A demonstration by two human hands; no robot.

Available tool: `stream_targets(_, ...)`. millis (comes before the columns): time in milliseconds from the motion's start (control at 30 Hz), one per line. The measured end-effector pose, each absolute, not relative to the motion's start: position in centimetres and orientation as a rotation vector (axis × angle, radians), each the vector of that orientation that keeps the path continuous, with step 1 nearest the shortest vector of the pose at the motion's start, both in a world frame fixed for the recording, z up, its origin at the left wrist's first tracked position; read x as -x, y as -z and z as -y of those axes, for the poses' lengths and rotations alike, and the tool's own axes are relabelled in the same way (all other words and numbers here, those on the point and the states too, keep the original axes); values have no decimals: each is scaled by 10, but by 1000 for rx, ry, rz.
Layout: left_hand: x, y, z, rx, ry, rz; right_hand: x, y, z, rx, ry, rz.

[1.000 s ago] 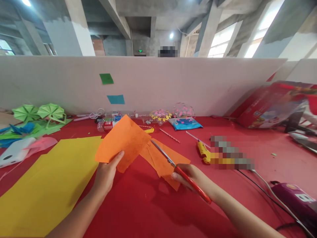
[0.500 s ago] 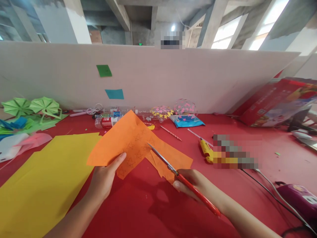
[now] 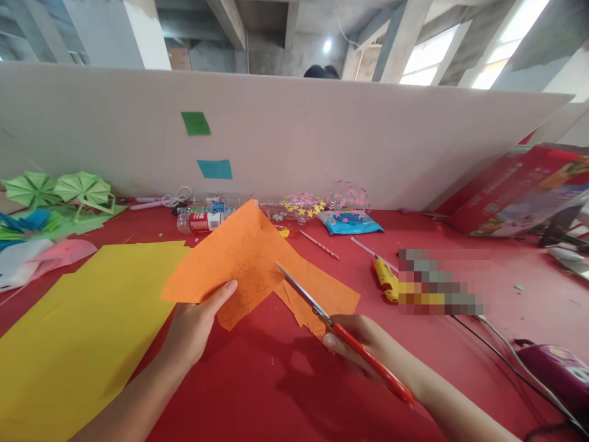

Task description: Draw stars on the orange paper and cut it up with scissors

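Observation:
My left hand pinches the lower edge of an orange paper sheet, holding it tilted above the red table. Faint pencil stars are drawn on the sheet. My right hand grips red-handled scissors; their metal blades point up and left, and the tips touch the sheet's right edge. A second orange piece with a jagged cut edge lies flat on the table under the blades.
A large yellow sheet covers the table at left, with green folded paper fans behind it. A yellow glue gun, a bottle, star-patterned items, a red box and a purple device with cables lie around. A white partition stands behind.
The orange sheet has tilted and shifted slightly left, showing its drawn stars. The scissors' tips have moved onto its right edge. The view has tilted down a little.

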State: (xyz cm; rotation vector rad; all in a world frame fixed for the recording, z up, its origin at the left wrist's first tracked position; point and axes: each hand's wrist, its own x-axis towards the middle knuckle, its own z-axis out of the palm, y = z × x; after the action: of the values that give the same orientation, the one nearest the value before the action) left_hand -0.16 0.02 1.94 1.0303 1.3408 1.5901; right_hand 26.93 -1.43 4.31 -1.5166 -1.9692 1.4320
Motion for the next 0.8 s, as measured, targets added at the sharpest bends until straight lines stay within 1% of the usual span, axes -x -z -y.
stream_targets(467, 4, -24, 1, -1014, -1595, -1338, -267, -43, 14, 1556, -1526, 1876)
stream_targets(800, 5, -26, -1, -985, -1569, -1352, -267, -46, 14, 1541, -1522, 1869)
